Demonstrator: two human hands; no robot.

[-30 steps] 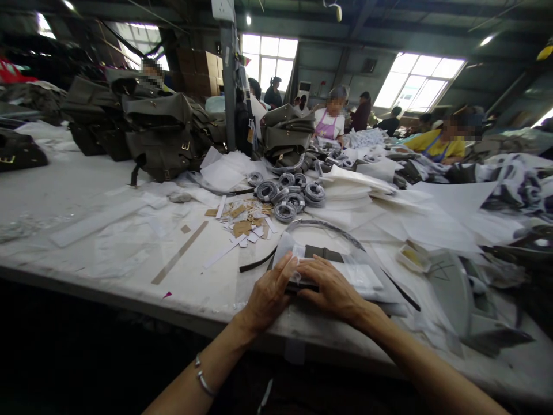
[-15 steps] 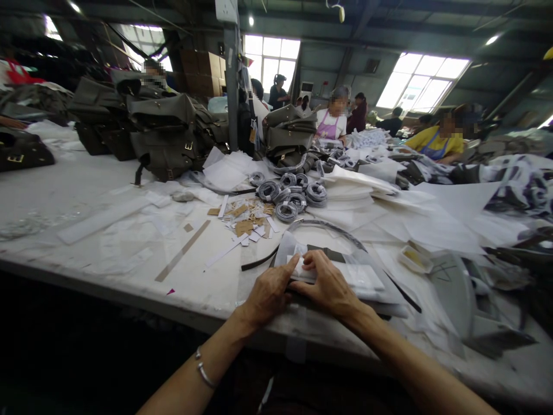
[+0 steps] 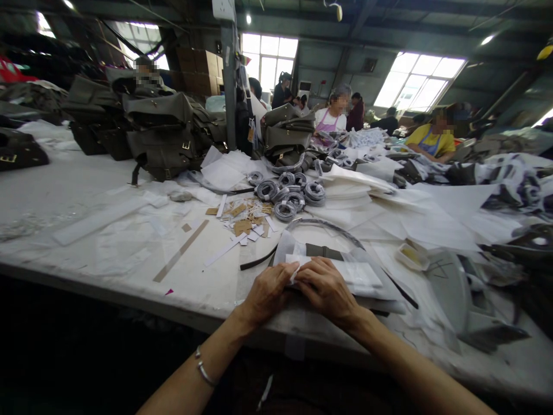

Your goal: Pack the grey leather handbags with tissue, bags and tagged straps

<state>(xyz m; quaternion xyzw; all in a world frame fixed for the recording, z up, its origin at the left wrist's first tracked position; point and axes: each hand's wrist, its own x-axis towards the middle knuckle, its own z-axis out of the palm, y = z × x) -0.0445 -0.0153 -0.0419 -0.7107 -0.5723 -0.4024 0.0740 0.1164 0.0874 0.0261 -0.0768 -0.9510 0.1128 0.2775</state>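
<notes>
Near the table's front edge, my left hand (image 3: 268, 293) and my right hand (image 3: 326, 287) meet, thumbs and fingers curled at the edge of a folded white wrapping sheet (image 3: 360, 275). The fingers are closed on it; their undersides are hidden. Behind the fold shows an olive-grey bag piece (image 3: 325, 252), partly covered by the wrap. A strap in clear wrapping (image 3: 326, 222) arches beyond it, and a bare black strap end (image 3: 258, 263) sticks out left.
Coiled wrapped straps (image 3: 283, 193) lie beyond brown and white tags (image 3: 247, 226). Olive bags (image 3: 159, 132) stand at back left. White sheets (image 3: 449, 213) cover the right, near a small plastic tray (image 3: 412, 255) and a grey tape dispenser (image 3: 453, 291). Co-workers (image 3: 434, 138) are across the table.
My right hand's fingers have come down from a raised, arched pose onto the white sheet's edge, beside my left fingers. More of the olive piece shows. The view has shifted slightly.
</notes>
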